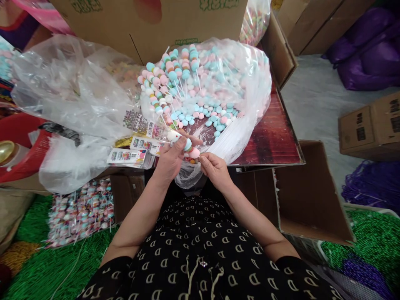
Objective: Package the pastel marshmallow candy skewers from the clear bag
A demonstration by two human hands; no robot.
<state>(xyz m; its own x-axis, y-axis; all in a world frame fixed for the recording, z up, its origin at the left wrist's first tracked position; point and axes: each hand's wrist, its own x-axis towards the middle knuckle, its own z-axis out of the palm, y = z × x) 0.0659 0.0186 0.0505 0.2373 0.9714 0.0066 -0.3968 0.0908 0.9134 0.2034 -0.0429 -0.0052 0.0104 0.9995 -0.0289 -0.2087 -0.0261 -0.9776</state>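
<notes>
My left hand (173, 157) is wrapped round a candy skewer (187, 144) with white, blue and pink pieces, at the table's front edge. The fingers of my right hand (214, 167) are pinched at the pink end of that skewer. Just beyond my hands, a large clear plastic bag (250, 104) holds loose blue, pink and white candies (215, 118). Several finished-looking candy skewers (184, 62) lie in a fan at its left side. Printed cards (128, 156) are stacked beside my left hand, near clear printed wrappers (139, 122).
A cardboard box (150, 25) stands behind the dark red table (275, 133). Crumpled clear plastic (71, 87) and a red basket (28, 146) are at the left. Packed skewers (83, 212) lie low at left; an open carton (312, 191) sits low at right.
</notes>
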